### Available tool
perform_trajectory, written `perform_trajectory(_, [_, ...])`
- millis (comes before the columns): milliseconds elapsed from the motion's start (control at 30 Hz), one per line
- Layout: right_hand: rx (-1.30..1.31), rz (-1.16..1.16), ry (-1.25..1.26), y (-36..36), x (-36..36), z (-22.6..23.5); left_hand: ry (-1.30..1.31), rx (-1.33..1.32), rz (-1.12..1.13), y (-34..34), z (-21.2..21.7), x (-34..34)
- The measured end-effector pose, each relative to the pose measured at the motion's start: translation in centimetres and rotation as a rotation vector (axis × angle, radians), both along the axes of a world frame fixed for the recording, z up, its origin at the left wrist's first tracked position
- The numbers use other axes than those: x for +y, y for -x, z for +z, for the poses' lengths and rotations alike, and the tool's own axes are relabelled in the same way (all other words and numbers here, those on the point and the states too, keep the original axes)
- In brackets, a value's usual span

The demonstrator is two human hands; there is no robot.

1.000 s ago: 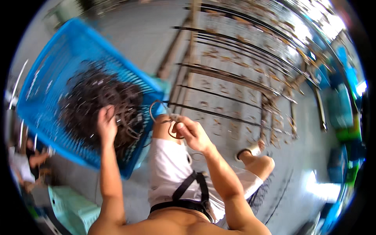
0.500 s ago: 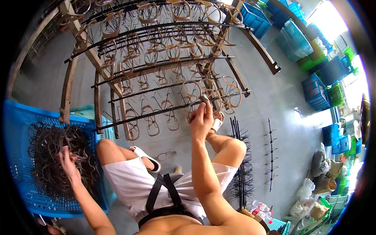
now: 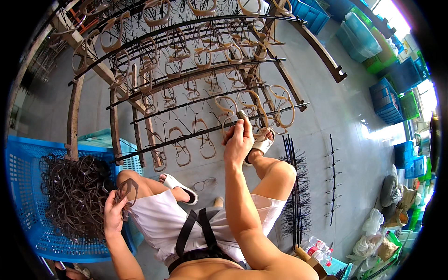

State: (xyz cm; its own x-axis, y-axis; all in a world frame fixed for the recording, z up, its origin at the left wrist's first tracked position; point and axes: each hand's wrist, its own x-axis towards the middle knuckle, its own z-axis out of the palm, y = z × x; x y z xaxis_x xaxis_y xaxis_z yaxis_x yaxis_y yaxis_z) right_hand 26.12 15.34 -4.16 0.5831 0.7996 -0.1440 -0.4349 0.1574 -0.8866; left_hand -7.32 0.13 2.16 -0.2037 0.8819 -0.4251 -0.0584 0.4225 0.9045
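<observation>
A pale glasses frame (image 3: 232, 122) hangs on a black rod (image 3: 210, 132) of the drying rack (image 3: 140, 116), and the right hand (image 3: 239, 140) reaches up to it, its grip closed on the frame's lower rim. More pale frames hang along that rod and the rods above. The left hand (image 3: 113, 213) sits low beside the person's knee, its grip clamped on a dark glasses frame (image 3: 127, 191) lifted just clear of the tangled heap of dark frames (image 3: 74, 196) in the blue crate (image 3: 23, 186) at the person's left. One clear frame (image 3: 204, 184) lies on the grey floor (image 3: 350, 140) between the white sandals. Spiked black rods (image 3: 294, 186) lie on the floor to the right, with blue and green crates (image 3: 396, 93) further off.
</observation>
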Motion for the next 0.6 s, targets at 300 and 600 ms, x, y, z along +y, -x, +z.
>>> perform_trajectory(300, [0.224, 0.017, -0.085, 0.9, -0.3, 0.2, -0.034, -0.186, -0.009, -0.9, 0.1, -0.6])
perform_trajectory(600, [-0.110, 0.114, -0.080, 1.9, -0.9, -1.1, -0.224, -0.349, 0.145, -0.9, -2.0, -1.4])
